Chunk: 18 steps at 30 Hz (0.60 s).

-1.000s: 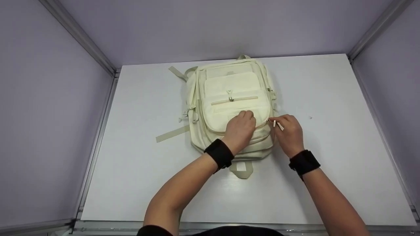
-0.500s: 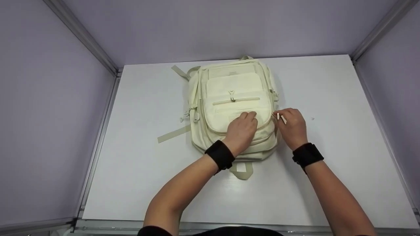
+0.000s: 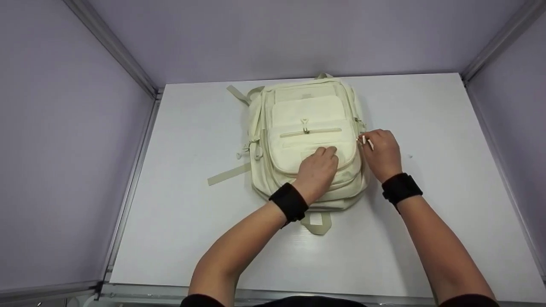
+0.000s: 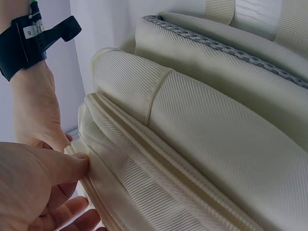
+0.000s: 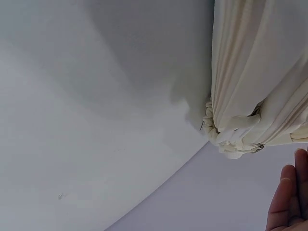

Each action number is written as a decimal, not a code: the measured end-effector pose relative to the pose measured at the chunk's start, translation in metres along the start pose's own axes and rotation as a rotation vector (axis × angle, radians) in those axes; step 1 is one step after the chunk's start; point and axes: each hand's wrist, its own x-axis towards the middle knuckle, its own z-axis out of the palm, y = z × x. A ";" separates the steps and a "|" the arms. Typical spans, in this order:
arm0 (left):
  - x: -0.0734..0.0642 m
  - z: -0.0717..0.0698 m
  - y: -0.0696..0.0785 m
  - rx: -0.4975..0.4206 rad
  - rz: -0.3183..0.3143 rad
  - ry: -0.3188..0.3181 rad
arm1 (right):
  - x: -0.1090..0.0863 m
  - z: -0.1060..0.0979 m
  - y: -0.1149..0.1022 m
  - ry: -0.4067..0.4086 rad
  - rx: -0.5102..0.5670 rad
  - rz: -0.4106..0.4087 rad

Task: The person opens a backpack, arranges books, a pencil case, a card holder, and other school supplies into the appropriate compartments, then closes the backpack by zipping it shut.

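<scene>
A cream backpack (image 3: 307,111) lies front side up on the white table, its top handle toward the back wall. The left hand (image 3: 318,170) is on the lower part of the front pocket; in the left wrist view the left hand (image 4: 38,178) pinches the pocket's edge between thumb and fingers. At the pocket's right edge, the right hand (image 3: 381,151) pinches a small white zipper pull (image 3: 364,140). An open zipper seam (image 4: 159,149) runs along the bag's lower side. In the right wrist view, the right hand's outer fingers (image 5: 284,202) appear beside the bag.
Loose straps (image 3: 229,174) stick out to the left of the bag, and a webbing loop (image 3: 318,224) lies at its near end. A tiny pale bit (image 3: 410,156) is on the table to the right. Pale walls (image 3: 273,38) border the table.
The right hand has moved up along the pocket's right edge, away from the body, with the zipper pull. The left hand has stayed on the pocket.
</scene>
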 end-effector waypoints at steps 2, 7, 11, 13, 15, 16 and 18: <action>0.000 0.000 0.000 -0.003 0.000 0.009 | 0.002 0.001 0.000 -0.004 -0.001 0.005; -0.001 0.001 -0.001 -0.012 -0.008 0.029 | 0.006 0.005 0.001 0.000 0.000 -0.004; 0.000 0.000 0.000 -0.013 -0.016 0.003 | 0.010 0.006 0.004 -0.009 -0.009 -0.007; 0.001 -0.001 0.001 -0.003 -0.016 -0.009 | 0.012 0.006 0.005 -0.014 -0.023 -0.005; 0.002 -0.001 0.002 0.006 -0.015 -0.018 | 0.015 0.006 0.006 -0.021 -0.036 -0.004; 0.002 -0.001 0.002 0.009 -0.014 -0.019 | 0.017 0.007 0.007 -0.023 -0.044 -0.004; 0.002 0.000 0.002 0.012 -0.013 -0.012 | 0.022 0.008 0.009 -0.028 -0.064 -0.004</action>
